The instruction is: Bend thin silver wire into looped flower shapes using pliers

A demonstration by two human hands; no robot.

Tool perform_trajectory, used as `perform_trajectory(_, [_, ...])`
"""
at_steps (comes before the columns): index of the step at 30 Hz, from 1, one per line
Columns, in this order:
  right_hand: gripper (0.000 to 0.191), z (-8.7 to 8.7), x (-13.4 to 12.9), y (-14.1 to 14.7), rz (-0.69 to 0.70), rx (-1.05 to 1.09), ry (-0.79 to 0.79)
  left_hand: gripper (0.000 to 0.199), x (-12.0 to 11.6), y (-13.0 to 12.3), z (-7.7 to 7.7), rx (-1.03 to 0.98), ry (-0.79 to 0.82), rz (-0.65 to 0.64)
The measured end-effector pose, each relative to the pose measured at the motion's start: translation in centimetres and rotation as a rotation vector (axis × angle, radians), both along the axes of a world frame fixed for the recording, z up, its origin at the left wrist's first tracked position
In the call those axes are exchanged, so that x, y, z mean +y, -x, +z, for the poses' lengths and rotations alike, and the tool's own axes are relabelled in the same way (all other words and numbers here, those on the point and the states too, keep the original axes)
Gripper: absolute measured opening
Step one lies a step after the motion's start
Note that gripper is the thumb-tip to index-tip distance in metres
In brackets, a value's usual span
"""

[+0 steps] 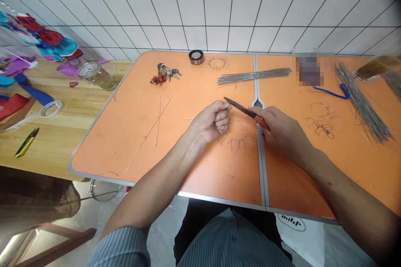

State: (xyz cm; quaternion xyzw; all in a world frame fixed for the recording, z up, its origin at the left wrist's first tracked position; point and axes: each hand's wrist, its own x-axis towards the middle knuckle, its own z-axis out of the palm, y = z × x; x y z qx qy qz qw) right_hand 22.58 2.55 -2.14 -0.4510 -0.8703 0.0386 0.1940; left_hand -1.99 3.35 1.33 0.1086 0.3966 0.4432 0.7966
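Observation:
My right hand [280, 131] is wrapped round the red handles of pliers [242, 108], whose dark jaws point up and left. The jaw tips reach the fingertips of my left hand [214, 122]. That hand is closed with its fingers curled in, palm side partly up, and whatever thin thing it pinches is too small to make out. A thin wire shaped into a ring with petal-like loops [234, 137] lies just below and between the hands, near the metal seam of the orange table [194, 175].
Bundled straight wires [253, 76] lie behind my hands, more wires [363, 104] at right. Looped wire pieces [324, 127], a tape roll [196, 57], keys [172, 73] and two loose wires [158, 121] are around. A wooden table at left holds a jar [98, 76] and a yellow cutter [26, 142].

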Motion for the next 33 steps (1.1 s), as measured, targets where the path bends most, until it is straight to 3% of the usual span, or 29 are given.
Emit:
perform_trajectory(19, [0.051,-0.24,-0.09,0.02,-0.021,-0.059,-0.102,0.034,0.22,0.25,-0.41,-0.033,-0.014,-0.03])
perform_trajectory(33, [0.048,0.14,-0.15,0.14,-0.011,-0.047,-0.058,0.035,0.15,0.2,-0.16,-0.02,0.004,-0.016])
